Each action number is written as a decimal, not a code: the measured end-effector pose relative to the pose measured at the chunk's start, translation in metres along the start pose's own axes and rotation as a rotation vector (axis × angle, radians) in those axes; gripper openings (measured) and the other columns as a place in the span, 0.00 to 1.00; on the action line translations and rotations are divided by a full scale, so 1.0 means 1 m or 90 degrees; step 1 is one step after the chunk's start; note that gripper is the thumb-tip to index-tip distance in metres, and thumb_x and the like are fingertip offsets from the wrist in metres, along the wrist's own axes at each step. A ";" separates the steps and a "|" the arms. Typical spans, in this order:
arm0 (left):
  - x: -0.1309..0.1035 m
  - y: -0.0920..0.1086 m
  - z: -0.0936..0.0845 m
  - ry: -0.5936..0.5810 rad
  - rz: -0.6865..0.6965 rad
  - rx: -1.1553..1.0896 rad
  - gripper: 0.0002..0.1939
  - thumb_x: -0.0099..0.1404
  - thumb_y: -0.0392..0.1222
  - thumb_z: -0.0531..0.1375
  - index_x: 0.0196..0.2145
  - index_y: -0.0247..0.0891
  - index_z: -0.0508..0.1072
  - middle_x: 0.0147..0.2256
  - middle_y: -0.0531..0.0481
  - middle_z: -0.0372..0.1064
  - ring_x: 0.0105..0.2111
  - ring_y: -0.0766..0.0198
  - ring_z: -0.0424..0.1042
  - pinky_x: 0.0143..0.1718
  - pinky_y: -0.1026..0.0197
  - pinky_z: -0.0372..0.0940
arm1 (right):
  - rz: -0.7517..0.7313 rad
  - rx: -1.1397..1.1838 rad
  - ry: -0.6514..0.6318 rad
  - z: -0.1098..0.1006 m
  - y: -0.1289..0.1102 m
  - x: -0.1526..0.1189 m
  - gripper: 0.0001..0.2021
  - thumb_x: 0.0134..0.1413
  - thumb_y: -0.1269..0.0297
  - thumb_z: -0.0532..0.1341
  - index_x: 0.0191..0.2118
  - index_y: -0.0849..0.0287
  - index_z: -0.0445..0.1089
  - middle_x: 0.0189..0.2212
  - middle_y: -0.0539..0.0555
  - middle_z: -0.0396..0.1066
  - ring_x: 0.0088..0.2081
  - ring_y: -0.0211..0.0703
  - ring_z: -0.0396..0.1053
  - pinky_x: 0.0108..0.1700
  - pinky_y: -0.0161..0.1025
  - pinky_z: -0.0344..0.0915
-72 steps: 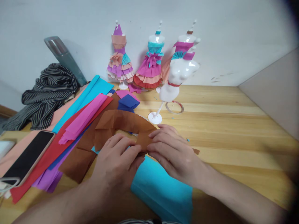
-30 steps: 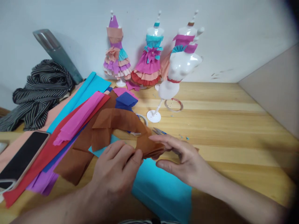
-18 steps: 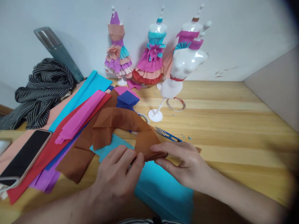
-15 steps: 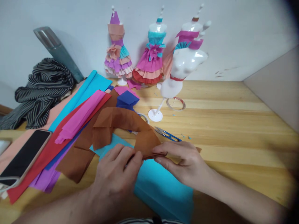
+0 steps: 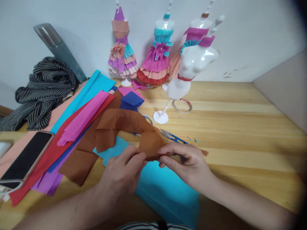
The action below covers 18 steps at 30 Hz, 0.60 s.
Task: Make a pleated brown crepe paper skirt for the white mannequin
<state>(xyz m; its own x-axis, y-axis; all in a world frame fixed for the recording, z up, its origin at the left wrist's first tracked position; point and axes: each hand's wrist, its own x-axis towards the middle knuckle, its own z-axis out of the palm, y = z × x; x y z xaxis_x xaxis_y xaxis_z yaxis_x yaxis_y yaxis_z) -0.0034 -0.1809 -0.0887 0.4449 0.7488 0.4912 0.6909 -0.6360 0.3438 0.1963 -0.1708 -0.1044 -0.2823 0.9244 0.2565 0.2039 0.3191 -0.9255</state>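
A long brown crepe-paper strip [image 5: 130, 120] curves over the table, its near edge gathered in small folds between my hands. My left hand [image 5: 126, 172] pinches the folded edge from the left, thumb and fingers closed. From the right, my right hand [image 5: 185, 161] grips the same edge between thumb and fingers. Below them lies a turquoise paper sheet [image 5: 169, 191]. Blue-handled thread snips [image 5: 174, 136] rest just beyond my right hand. A bare white mini mannequin [image 5: 198, 64] with a red band at its waist leans on its stand behind them.
Several small mannequins in ruffled paper dresses [image 5: 155, 60] stand along the wall. Coloured paper sheets [image 5: 82, 119], a phone [image 5: 27, 158], a striped cloth [image 5: 48, 89] and a grey-green bottle [image 5: 62, 54] occupy the left. A tape roll [image 5: 182, 105] lies beside the mannequin's base.
My hands have shifted slightly, and the folded edge between them shows more pleats. The right hand's fingers have bent further over the strip. The view has tilted down a little.
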 end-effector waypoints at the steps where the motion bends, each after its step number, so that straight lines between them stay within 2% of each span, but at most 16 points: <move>1: -0.001 -0.001 0.001 0.011 0.008 0.007 0.12 0.70 0.35 0.50 0.35 0.36 0.73 0.30 0.49 0.73 0.27 0.68 0.74 0.28 0.70 0.70 | -0.001 0.004 0.004 0.000 0.001 -0.001 0.03 0.54 0.72 0.63 0.34 0.58 0.74 0.23 0.50 0.75 0.23 0.37 0.73 0.26 0.31 0.69; 5: -0.003 -0.002 0.003 0.045 0.042 0.028 0.11 0.70 0.36 0.51 0.38 0.35 0.73 0.31 0.49 0.74 0.26 0.69 0.74 0.25 0.70 0.69 | -0.044 -0.010 0.004 -0.001 0.002 -0.002 0.04 0.54 0.73 0.63 0.34 0.57 0.74 0.23 0.50 0.76 0.24 0.38 0.74 0.28 0.33 0.70; 8: -0.003 -0.002 0.002 0.061 0.015 -0.001 0.08 0.69 0.37 0.54 0.38 0.35 0.73 0.31 0.49 0.75 0.27 0.69 0.75 0.27 0.71 0.70 | -0.055 -0.015 0.016 -0.002 0.001 -0.003 0.05 0.55 0.73 0.63 0.34 0.57 0.74 0.23 0.49 0.76 0.24 0.37 0.74 0.27 0.33 0.70; 13: 0.000 -0.003 -0.001 0.067 -0.004 -0.077 0.05 0.66 0.34 0.57 0.33 0.35 0.73 0.32 0.49 0.74 0.30 0.69 0.75 0.31 0.70 0.71 | -0.028 0.013 0.048 -0.001 0.000 -0.005 0.03 0.54 0.71 0.64 0.33 0.56 0.74 0.21 0.49 0.76 0.22 0.38 0.73 0.25 0.33 0.70; 15: 0.000 -0.003 -0.001 0.053 -0.031 -0.078 0.06 0.66 0.35 0.57 0.31 0.37 0.72 0.34 0.48 0.74 0.30 0.68 0.76 0.31 0.69 0.71 | -0.006 0.015 0.061 0.000 -0.001 -0.006 0.02 0.54 0.70 0.64 0.31 0.57 0.74 0.21 0.49 0.75 0.22 0.38 0.73 0.25 0.33 0.70; 18: -0.001 -0.003 -0.001 -0.012 -0.106 -0.091 0.08 0.67 0.36 0.55 0.30 0.37 0.71 0.37 0.47 0.76 0.33 0.66 0.77 0.31 0.67 0.71 | 0.000 0.007 0.069 0.002 0.000 -0.006 0.04 0.53 0.70 0.65 0.28 0.57 0.72 0.20 0.48 0.74 0.22 0.37 0.72 0.25 0.32 0.69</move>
<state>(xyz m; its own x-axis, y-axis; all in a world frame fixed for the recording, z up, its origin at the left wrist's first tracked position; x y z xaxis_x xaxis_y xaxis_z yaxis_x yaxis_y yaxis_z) -0.0063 -0.1801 -0.0889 0.3430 0.8482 0.4037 0.6687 -0.5223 0.5292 0.1963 -0.1772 -0.1064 -0.1786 0.9418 0.2847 0.1931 0.3172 -0.9285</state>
